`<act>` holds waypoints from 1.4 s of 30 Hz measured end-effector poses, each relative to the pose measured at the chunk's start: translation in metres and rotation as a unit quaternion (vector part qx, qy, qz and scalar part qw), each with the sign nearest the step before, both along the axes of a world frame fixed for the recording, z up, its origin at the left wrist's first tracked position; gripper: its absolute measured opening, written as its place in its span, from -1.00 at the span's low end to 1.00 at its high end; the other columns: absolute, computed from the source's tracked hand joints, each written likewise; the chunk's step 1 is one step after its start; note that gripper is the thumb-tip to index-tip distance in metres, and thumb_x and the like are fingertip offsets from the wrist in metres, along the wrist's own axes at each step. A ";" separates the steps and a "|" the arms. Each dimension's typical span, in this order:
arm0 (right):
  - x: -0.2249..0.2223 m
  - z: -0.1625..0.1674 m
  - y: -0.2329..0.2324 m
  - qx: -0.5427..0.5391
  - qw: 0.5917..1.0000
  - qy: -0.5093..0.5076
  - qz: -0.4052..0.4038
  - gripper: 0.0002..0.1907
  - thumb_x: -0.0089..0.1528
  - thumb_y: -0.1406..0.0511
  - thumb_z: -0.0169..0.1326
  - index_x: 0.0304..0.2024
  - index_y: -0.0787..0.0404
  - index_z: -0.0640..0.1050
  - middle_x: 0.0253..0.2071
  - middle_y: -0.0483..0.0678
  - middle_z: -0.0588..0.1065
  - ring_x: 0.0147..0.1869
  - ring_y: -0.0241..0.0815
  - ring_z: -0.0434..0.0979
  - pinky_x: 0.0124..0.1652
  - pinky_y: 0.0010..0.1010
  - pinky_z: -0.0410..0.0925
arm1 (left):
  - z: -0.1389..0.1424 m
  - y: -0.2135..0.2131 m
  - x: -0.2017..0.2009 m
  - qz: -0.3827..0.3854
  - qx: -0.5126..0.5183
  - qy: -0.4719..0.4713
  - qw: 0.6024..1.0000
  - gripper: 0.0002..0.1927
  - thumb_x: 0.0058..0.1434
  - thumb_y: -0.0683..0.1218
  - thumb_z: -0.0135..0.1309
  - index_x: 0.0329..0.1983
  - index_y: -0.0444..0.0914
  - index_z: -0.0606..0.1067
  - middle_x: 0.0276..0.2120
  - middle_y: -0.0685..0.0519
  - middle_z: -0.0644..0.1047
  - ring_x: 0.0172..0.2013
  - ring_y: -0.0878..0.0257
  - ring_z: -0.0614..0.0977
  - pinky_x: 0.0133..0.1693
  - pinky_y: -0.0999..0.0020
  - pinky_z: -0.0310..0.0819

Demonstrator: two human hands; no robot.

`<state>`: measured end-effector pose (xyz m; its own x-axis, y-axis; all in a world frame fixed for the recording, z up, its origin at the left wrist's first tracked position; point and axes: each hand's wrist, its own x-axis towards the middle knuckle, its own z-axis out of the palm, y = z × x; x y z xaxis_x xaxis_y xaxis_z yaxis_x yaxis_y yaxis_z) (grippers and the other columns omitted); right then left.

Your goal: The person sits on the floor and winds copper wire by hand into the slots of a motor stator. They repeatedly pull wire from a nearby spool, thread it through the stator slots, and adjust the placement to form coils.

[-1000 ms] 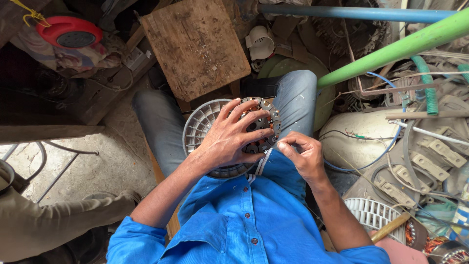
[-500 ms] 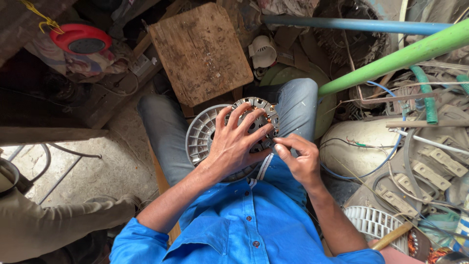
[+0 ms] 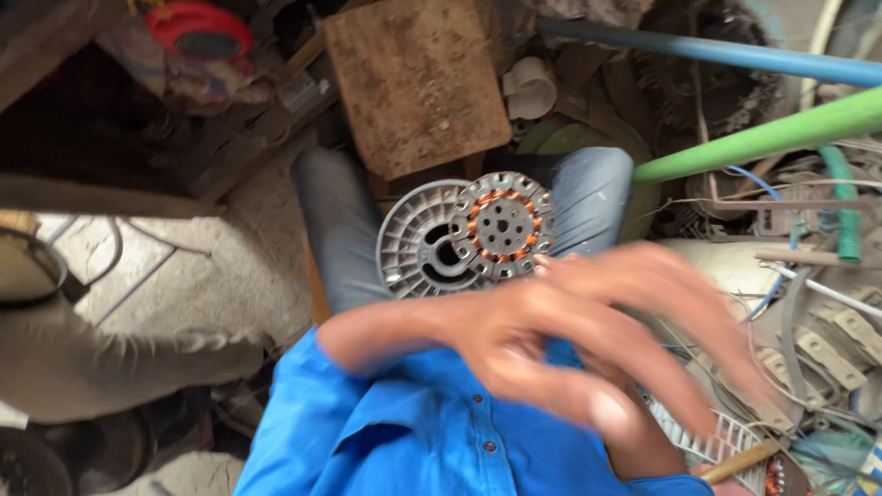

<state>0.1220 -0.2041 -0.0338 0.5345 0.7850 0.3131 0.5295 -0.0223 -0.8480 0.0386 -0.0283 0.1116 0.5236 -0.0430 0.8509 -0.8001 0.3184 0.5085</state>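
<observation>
- Cluttered workshop floor surrounds a seated person in a blue shirt [image 3: 404,441] and grey jeans [image 3: 340,230], whose lap serves as the work surface.
- Nearest the camera, the left hand [image 3: 588,340] sweeps across in heavy blur, fingers spread, its grip released and holding nothing.
- Right hand: hidden behind that blur, so I cannot tell its grip.
- Just beyond the left hand's fingertips, a round motor stator [image 3: 502,226] with copper windings lies flat on the lap, untouched.
- Touching the stator on its far-from-grip left side, and partly under it, a ribbed metal fan housing [image 3: 418,246] rests between the thighs.
- Off to the outer side of the grip, pale cables and a white grille [image 3: 707,432] lie heaped.
- Past the knees, a worn wooden board [image 3: 413,83] stands among debris.
- Farther out, a green pipe [image 3: 763,138] and a blue pipe [image 3: 717,50] cross the clutter.
- Farthest, a red reel [image 3: 197,32] sits in the dark corner.
- Opposite the grip, another person's beige sleeve [image 3: 110,367] lies over concrete floor [image 3: 211,266].
</observation>
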 end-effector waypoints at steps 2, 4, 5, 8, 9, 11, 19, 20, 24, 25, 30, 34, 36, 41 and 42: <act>-0.001 -0.004 0.004 0.000 1.000 0.007 0.000 -0.80 0.23 0.49 0.21 -0.08 0.34 0.64 -0.40 -0.05 0.52 -0.37 -0.33 0.46 -0.31 -0.50 0.34 | 0.014 -0.012 0.015 -0.039 0.012 -0.053 0.998 -0.64 0.48 0.02 -0.03 0.21 -0.26 0.47 0.27 -0.09 0.39 0.22 0.05 0.49 0.25 0.20 0.37; -0.001 -0.003 0.006 -0.003 1.000 0.004 -0.001 -0.80 0.24 0.50 0.21 -0.07 0.33 0.64 -0.41 -0.05 0.51 -0.37 -0.33 0.45 -0.31 -0.51 0.33 | 0.022 -0.022 0.018 -0.035 0.026 -0.061 0.997 -0.65 0.45 0.02 -0.01 0.19 -0.24 0.48 0.26 -0.08 0.40 0.22 0.06 0.49 0.25 0.19 0.36; -0.003 -0.002 0.006 -0.007 1.000 0.008 -0.007 -0.80 0.24 0.50 0.21 -0.07 0.33 0.64 -0.41 -0.05 0.51 -0.37 -0.33 0.44 -0.30 -0.51 0.32 | 0.024 -0.027 0.016 -0.015 0.031 -0.053 0.998 -0.66 0.44 0.01 0.00 0.18 -0.23 0.48 0.26 -0.07 0.40 0.22 0.07 0.49 0.24 0.19 0.36; -0.005 0.006 0.006 -0.027 0.999 0.026 -0.029 -0.82 0.25 0.49 0.20 -0.09 0.34 0.65 -0.41 -0.05 0.51 -0.37 -0.34 0.44 -0.30 -0.52 0.32 | 0.027 -0.039 0.011 0.040 0.047 -0.027 0.998 -0.67 0.39 0.01 0.02 0.14 -0.21 0.49 0.24 -0.04 0.42 0.22 0.08 0.49 0.24 0.18 0.35; -0.006 0.008 0.006 -0.035 0.998 0.033 -0.034 -0.83 0.25 0.49 0.20 -0.09 0.35 0.65 -0.41 -0.05 0.51 -0.37 -0.34 0.44 -0.30 -0.53 0.32 | 0.027 -0.043 0.009 0.059 0.053 -0.020 0.997 -0.67 0.37 0.00 0.03 0.13 -0.20 0.49 0.24 -0.03 0.42 0.22 0.09 0.49 0.24 0.17 0.34; -0.008 0.012 0.006 -0.042 0.999 0.017 -0.030 -0.83 0.25 0.49 0.19 -0.09 0.35 0.64 -0.40 -0.04 0.51 -0.36 -0.34 0.44 -0.28 -0.52 0.33 | 0.028 -0.048 0.006 0.094 0.073 -0.012 0.993 -0.68 0.34 0.00 0.05 0.11 -0.18 0.50 0.23 -0.01 0.43 0.22 0.10 0.49 0.24 0.17 0.34; -0.010 0.011 0.005 -0.058 0.998 -0.023 -0.016 -0.81 0.25 0.47 0.20 -0.07 0.33 0.64 -0.45 -0.06 0.47 -0.40 -0.31 0.43 -0.30 -0.49 0.30 | 0.035 -0.054 0.005 0.241 0.172 -0.021 0.955 -0.69 0.22 -0.02 0.13 0.03 -0.10 0.53 0.20 0.06 0.47 0.22 0.14 0.48 0.23 0.14 0.31; -0.007 0.011 0.005 -0.052 0.998 -0.030 -0.018 -0.82 0.24 0.47 0.20 -0.08 0.33 0.63 -0.44 -0.06 0.47 -0.40 -0.30 0.44 -0.30 -0.49 0.31 | 0.032 -0.051 0.005 0.267 0.198 -0.025 0.943 -0.69 0.20 -0.02 0.14 0.02 -0.09 0.53 0.19 0.07 0.48 0.22 0.14 0.48 0.23 0.14 0.30; -0.007 0.010 -0.001 -0.049 0.998 -0.038 -0.026 -0.84 0.21 0.46 0.21 -0.14 0.34 0.62 -0.43 -0.05 0.49 -0.38 -0.28 0.48 -0.28 -0.48 0.35 | -0.002 -0.026 -0.009 0.422 0.342 0.014 0.839 -0.69 0.14 -0.03 0.17 -0.02 -0.05 0.54 0.18 0.11 0.49 0.22 0.16 0.48 0.23 0.12 0.29; -0.007 0.010 -0.001 -0.049 0.998 -0.033 -0.032 -0.84 0.20 0.46 0.21 -0.16 0.34 0.62 -0.42 -0.04 0.50 -0.38 -0.28 0.49 -0.27 -0.48 0.36 | -0.014 -0.017 -0.015 0.446 0.387 0.045 0.805 -0.69 0.12 -0.04 0.18 -0.03 -0.04 0.54 0.17 0.12 0.50 0.22 0.17 0.48 0.23 0.12 0.28; -0.010 0.009 -0.002 -0.046 0.998 -0.015 -0.047 -0.87 0.16 0.45 0.21 -0.23 0.36 0.60 -0.40 -0.03 0.53 -0.36 -0.25 0.54 -0.25 -0.47 0.40 | -0.078 0.010 -0.055 0.435 0.458 0.183 0.753 -0.54 0.11 0.07 0.27 0.08 -0.11 0.53 0.25 0.04 0.44 0.36 0.05 0.41 0.39 -0.06 0.22; -0.012 0.012 -0.001 -0.051 0.997 -0.007 -0.052 -0.88 0.18 0.46 0.20 -0.22 0.37 0.60 -0.40 -0.03 0.54 -0.35 -0.26 0.56 -0.24 -0.47 0.40 | -0.094 0.017 -0.062 0.420 0.486 0.216 0.735 -0.33 0.08 0.15 0.30 0.26 -0.10 0.47 0.41 -0.01 0.34 0.46 0.01 0.30 0.45 -0.10 0.12; -0.011 0.014 0.003 -0.043 0.998 -0.009 -0.052 -0.87 0.18 0.46 0.21 -0.20 0.36 0.61 -0.40 -0.03 0.55 -0.35 -0.27 0.56 -0.25 -0.48 0.40 | -0.092 0.024 -0.059 0.422 0.501 0.218 0.724 -0.27 0.01 0.18 0.34 0.27 -0.05 0.44 0.43 -0.01 0.30 0.48 0.01 0.26 0.45 -0.19 0.06; -0.011 0.021 0.003 -0.059 0.997 0.024 -0.042 -0.81 0.16 0.45 0.23 -0.15 0.34 0.66 -0.48 -0.06 0.50 -0.41 -0.30 0.50 -0.30 -0.49 0.38 | -0.079 0.041 -0.051 0.399 0.519 0.273 0.705 0.08 -0.37 0.23 0.46 0.33 0.04 0.34 0.44 -0.08 0.18 0.45 -0.13 0.15 0.35 -0.39 -0.04; -0.012 0.022 0.003 -0.056 0.997 0.030 -0.042 -0.81 0.16 0.46 0.23 -0.15 0.34 0.66 -0.48 -0.06 0.50 -0.41 -0.31 0.49 -0.30 -0.50 0.37 | -0.077 0.042 -0.051 0.399 0.514 0.275 0.708 0.10 -0.37 0.22 0.47 0.34 0.05 0.33 0.44 -0.10 0.18 0.44 -0.15 0.16 0.33 -0.36 0.00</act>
<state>0.1103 -0.2011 -0.0122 0.6154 0.7645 0.1922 0.4707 -0.1608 -0.8675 -0.0120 0.0137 0.0351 0.9703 0.0045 0.2420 -0.1076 -0.8875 0.4480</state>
